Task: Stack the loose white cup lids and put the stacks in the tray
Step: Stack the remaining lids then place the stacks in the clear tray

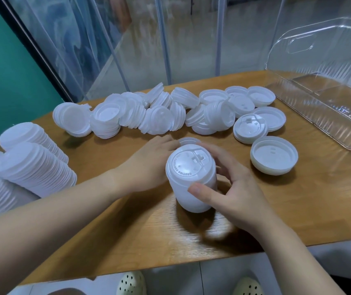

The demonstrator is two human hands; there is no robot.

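1. Wooden table (127,241): bears all the lids; its near edge runs close under the working area.
2. Clear plastic tray (328,116): far right on the table, with no lids visible inside it.
3. Long finished stacks (34,167): lying on their sides at the left edge, leaning on one another.
4. Loose white cup lids (159,113): a jumbled row across the far side, some already nested in short, tilted groups; a few lie flat, upturned, to the right (273,155).
5. Stack in hand (191,177): upright, near centre, well apart from the tray.
6. Right hand (232,188): fingers and thumb curled round the stack's right side.
7. Left hand (149,165): cupped against the stack's left side; its fingertips are hidden behind the lids.

Risk, as judged: the stack looks loosely nested, so uneven squeezing or a tilted lift toward the tray could fan it apart; a sweeping forearm could also roll the left stacks off the table.
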